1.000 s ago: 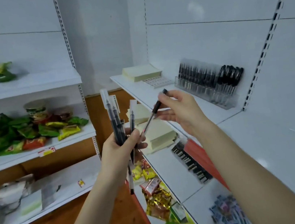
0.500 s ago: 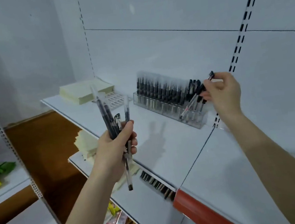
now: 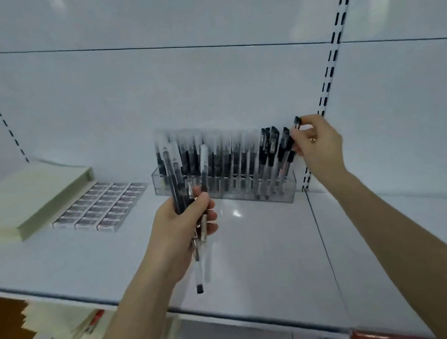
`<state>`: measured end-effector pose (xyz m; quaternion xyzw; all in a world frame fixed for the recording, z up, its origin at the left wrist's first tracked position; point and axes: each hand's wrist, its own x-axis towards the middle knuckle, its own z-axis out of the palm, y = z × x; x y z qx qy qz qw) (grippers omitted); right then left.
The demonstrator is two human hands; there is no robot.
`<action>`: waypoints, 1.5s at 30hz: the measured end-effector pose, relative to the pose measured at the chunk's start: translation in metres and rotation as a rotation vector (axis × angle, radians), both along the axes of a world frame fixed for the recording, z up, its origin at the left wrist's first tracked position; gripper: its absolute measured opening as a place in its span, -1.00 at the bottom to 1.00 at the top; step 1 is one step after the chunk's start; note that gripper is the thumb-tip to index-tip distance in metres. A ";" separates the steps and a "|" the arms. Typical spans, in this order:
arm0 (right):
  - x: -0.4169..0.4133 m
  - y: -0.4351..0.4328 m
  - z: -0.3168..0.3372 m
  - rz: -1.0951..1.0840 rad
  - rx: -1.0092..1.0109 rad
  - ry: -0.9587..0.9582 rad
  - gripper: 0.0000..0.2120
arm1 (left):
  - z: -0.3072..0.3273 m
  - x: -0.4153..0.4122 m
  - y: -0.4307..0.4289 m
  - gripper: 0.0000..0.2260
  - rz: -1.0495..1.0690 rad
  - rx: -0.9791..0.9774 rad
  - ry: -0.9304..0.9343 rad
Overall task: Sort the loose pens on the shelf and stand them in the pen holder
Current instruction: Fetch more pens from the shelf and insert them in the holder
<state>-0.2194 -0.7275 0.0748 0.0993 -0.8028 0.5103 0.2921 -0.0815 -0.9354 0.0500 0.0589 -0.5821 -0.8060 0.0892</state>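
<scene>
Our left hand [image 3: 180,227] grips a bundle of pens [image 3: 182,192]; our right hand [image 3: 318,144] pinches one pen [image 3: 295,127] above the pen holder's [image 3: 286,193] right end.

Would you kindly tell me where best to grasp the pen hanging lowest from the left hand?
Probably pinch the pen by its clear barrel below the left hand, coming from the right: that stretch hangs bare and near upright, while other pens crowd its top.

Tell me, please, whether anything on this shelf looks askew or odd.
Only slightly: the black-capped pens at the right end of the pen holder lean sideways, unlike the straighter ones, and one pen in the left hand hangs below the rest.
</scene>
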 end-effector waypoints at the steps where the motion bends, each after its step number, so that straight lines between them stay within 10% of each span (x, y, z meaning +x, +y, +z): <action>1: 0.000 -0.002 -0.002 -0.012 0.023 -0.024 -0.80 | -0.001 -0.003 -0.002 -0.95 -0.019 0.014 -0.009; 12: 0.005 -0.013 -0.009 -0.047 0.238 -0.195 -0.76 | -0.007 -0.020 -0.005 -0.91 -0.162 0.026 -0.019; 24: 0.035 -0.012 0.015 -0.023 0.010 -0.011 -0.95 | -0.004 -0.024 0.014 -0.89 -0.252 0.053 0.017; 33: 0.073 -0.019 0.024 0.477 -0.051 -0.422 -0.90 | 0.002 -0.021 0.031 -0.90 -0.413 -0.042 0.055; 45: 0.075 -0.024 0.017 0.458 -0.084 -0.378 -0.88 | -0.002 -0.025 0.041 -0.88 -0.476 -0.075 0.028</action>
